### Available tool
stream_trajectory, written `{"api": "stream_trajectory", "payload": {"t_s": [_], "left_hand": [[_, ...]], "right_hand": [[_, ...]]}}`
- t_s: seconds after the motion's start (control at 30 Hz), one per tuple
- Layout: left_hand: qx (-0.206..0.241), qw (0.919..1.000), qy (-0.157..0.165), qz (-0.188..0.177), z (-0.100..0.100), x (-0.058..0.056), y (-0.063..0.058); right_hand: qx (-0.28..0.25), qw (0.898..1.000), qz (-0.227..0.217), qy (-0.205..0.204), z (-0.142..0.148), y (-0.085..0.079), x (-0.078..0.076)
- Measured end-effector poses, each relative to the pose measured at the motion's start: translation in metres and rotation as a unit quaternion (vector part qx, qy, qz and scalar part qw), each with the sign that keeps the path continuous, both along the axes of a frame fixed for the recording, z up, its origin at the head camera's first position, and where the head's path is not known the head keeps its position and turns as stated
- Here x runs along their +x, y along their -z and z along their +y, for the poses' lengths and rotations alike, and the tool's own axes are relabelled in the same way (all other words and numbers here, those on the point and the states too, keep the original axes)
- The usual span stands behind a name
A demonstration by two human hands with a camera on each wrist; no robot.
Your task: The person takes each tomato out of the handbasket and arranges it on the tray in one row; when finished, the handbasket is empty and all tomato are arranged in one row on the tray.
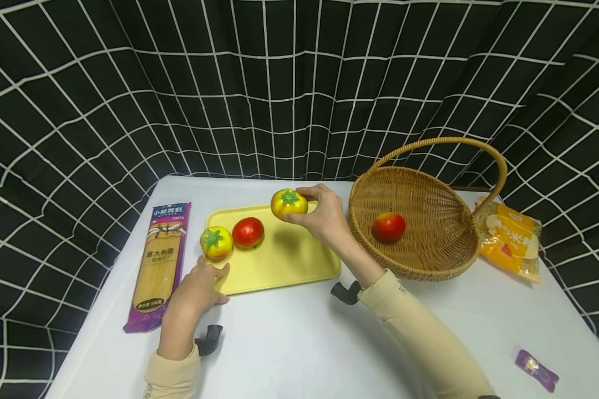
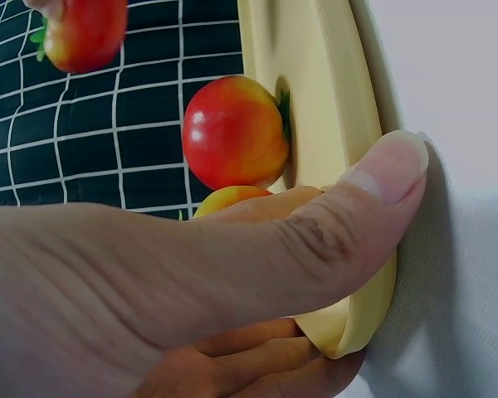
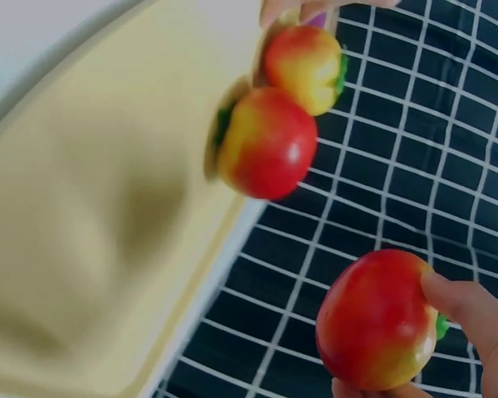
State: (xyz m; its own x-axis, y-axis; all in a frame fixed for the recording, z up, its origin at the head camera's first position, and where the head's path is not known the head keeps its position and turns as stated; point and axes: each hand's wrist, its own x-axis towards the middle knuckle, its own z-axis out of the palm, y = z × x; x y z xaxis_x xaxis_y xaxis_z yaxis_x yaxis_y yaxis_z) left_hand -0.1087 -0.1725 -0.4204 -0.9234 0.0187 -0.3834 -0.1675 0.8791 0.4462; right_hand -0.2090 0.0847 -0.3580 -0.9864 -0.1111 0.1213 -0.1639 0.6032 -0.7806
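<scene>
My right hand [image 1: 324, 215] pinches a red and yellow tomato [image 1: 285, 204] with a green star-shaped top, between thumb and fingers, above the yellow tray [image 1: 284, 266]. The same tomato [image 3: 378, 319] shows its red underside in the right wrist view. At the tray's near left corner, my left hand [image 1: 194, 288] grips the rim, thumb along the outside in the left wrist view. Two more tomatoes lie at the tray's left end: a yellow one [image 1: 217, 243], green top up, just beyond the left fingers, and a red one [image 1: 248, 233] beside it.
A wicker basket [image 1: 444, 221] with a tall handle stands right of the tray, a red fruit [image 1: 389, 227] inside. Behind it lies an orange food bag [image 1: 511, 241]. A pasta packet [image 1: 160, 260] lies at left, a small purple packet [image 1: 536, 370] at front right.
</scene>
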Motion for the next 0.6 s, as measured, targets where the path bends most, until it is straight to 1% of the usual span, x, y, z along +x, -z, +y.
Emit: {"api": "stream_trajectory", "payload": {"t_s": [0.13, 0.33, 0.6], "left_hand": [[-0.001, 1.0000, 0.004, 0.003, 0.001, 0.000, 0.001], [-0.006, 0.9999, 0.008, 0.009, 0.002, 0.000, 0.001], [-0.011, 0.9999, 0.008, 0.010, 0.000, 0.001, 0.002]], "right_hand": [[-0.009, 1.000, -0.016, -0.005, -0.005, 0.011, -0.006], [-0.013, 0.999, -0.042, 0.001, -0.009, 0.029, -0.012], [0.003, 0.997, -0.071, -0.005, -0.017, 0.057, -0.015]]}}
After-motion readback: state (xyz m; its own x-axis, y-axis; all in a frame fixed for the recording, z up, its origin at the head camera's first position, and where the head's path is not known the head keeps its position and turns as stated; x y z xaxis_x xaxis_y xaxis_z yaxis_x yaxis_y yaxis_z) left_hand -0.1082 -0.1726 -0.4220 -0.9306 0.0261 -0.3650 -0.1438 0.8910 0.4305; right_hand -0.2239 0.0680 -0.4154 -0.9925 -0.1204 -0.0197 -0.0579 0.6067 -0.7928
